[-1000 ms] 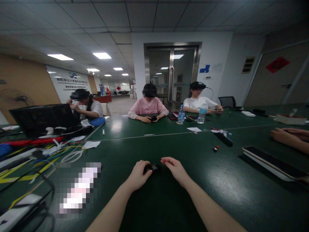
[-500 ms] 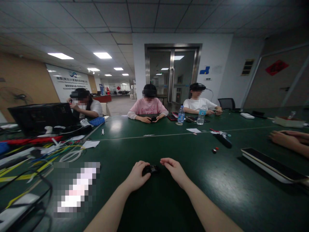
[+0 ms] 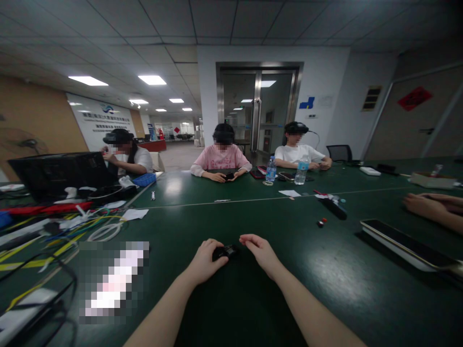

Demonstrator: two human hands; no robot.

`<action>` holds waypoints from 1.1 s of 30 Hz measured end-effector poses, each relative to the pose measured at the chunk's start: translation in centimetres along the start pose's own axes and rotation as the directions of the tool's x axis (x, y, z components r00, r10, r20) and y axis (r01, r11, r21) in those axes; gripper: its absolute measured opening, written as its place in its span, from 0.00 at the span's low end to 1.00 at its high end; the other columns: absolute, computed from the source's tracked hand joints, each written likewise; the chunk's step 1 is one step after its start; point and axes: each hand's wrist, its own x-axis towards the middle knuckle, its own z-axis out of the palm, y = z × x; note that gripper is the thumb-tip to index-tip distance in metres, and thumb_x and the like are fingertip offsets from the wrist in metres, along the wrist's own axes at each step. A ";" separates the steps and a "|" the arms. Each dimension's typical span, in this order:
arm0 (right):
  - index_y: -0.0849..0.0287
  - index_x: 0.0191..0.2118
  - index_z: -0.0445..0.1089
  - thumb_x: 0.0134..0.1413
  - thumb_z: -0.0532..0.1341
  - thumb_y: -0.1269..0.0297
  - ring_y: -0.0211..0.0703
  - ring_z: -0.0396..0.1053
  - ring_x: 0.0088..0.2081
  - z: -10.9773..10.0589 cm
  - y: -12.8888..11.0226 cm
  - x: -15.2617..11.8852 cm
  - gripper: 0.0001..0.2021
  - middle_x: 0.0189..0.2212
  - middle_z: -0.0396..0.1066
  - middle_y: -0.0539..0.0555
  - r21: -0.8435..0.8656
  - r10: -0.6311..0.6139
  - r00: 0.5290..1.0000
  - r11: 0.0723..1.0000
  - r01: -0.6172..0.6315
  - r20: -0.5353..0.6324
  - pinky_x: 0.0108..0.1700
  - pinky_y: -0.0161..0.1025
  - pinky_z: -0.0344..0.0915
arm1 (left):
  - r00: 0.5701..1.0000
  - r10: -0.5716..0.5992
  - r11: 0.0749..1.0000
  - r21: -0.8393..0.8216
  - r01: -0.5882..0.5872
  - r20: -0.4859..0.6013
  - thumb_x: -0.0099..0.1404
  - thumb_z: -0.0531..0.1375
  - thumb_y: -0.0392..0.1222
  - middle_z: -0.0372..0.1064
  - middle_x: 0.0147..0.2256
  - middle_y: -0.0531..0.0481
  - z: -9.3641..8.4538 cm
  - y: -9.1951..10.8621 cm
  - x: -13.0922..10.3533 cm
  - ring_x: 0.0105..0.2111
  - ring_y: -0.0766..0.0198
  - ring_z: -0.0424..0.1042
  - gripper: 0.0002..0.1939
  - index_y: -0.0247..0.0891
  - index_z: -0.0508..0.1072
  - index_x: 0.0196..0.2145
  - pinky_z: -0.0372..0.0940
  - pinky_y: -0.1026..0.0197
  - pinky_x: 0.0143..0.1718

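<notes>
In the head view my left hand (image 3: 207,260) is closed round the left end of a small black object (image 3: 229,250), thumb along its near side. The object is dark and blocky with a few lighter marks on top; its exact kind is too small to tell. It rests on or just over the green table (image 3: 217,308). My right hand (image 3: 258,248) is just right of it, apart from it, thumb and fingertips pinched together. Whether those fingertips hold anything small cannot be made out.
A blurred-out bright device (image 3: 115,284) lies left, near tangled cables (image 3: 65,236). To the right are a large phone-like slab (image 3: 405,243), a black tool (image 3: 333,208) and another person's hands (image 3: 430,207). Water bottles (image 3: 301,171) and seated people (image 3: 221,161) are across the table.
The view has shifted very slightly. The black object looks turned a little in my left hand; my right hand keeps nearly the same pose.
</notes>
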 end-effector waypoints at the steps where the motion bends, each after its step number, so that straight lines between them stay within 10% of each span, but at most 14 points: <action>1: 0.53 0.43 0.71 0.52 0.56 0.59 0.46 0.67 0.47 0.0 0.0 0.0 0.14 0.43 0.71 0.52 -0.002 0.005 1.000 1.000 -0.005 0.000 0.51 0.45 0.61 | 1.000 -0.006 1.000 0.002 0.006 0.003 0.58 0.58 0.51 0.63 0.48 0.47 0.0 0.0 0.0 0.48 0.56 0.61 0.20 0.41 0.69 0.46 0.58 0.56 0.49; 33: 0.55 0.44 0.70 0.53 0.54 0.62 0.44 0.67 0.47 0.1 -0.9 -0.3 0.14 0.43 0.71 0.52 -0.047 0.008 1.000 0.999 -0.008 0.012 0.52 0.44 0.61 | 1.000 -0.019 1.000 0.018 0.019 0.015 0.61 0.55 0.49 0.64 0.49 0.49 0.1 0.0 0.1 0.49 0.55 0.62 0.20 0.43 0.66 0.50 0.58 0.54 0.50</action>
